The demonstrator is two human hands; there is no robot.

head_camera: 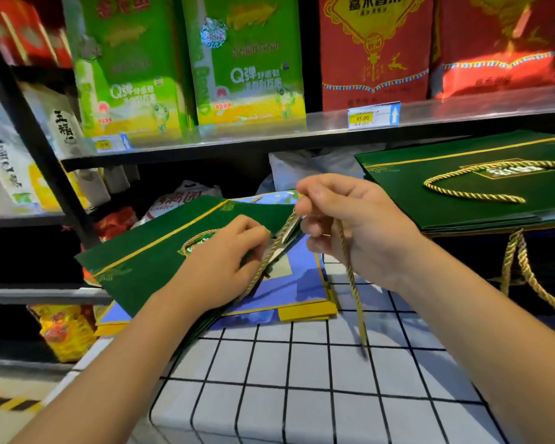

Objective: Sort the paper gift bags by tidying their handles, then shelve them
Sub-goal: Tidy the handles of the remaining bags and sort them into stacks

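Your left hand (pixel 229 251) hides the middle of the flat dark-green paper gift bag (pixel 148 251). The stack of green bags (pixel 462 200) runs off the right edge. The hanging gold cord's (pixel 354 283) lower end blurs out.

You have a flat green gift bag (pixel 161 251) with a thin gold line, lying tilted at about 9 o'clock on a blue and yellow bag (pixel 289 293). Its gold rope handle (pixel 350 270) runs up from the bag's mouth and hangs down loose at 6 o'clock. At 2 o'clock lies a neat pile of green bags (pixel 462 200), one rope loop on top, two hanging off the edge.
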